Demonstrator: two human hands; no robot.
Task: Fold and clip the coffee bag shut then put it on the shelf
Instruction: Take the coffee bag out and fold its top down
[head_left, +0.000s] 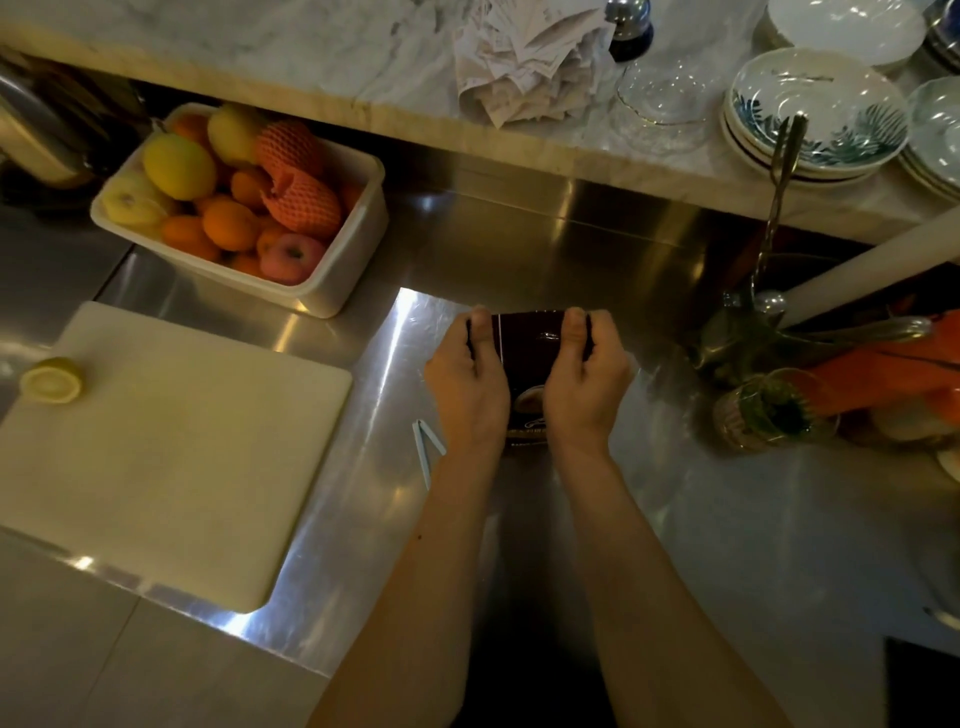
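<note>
Both hands on the bag (527, 358) at mid-desk (701, 519): left hand (467, 384) and right hand (587, 382) pinch its top corners, thumbs on front. Best keep the fold level and crease it tight. Clip (427, 449) waits beside the left wrist. The fold itself hides behind the top edge; lettering unreadable.

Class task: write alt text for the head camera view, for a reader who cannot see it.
Both hands, left and right, pinch the top edge of a dark coffee bag on a steel counter. A pale blue clip lies open beside the left wrist; a white cutting board and fruit tub sit further left.
</note>
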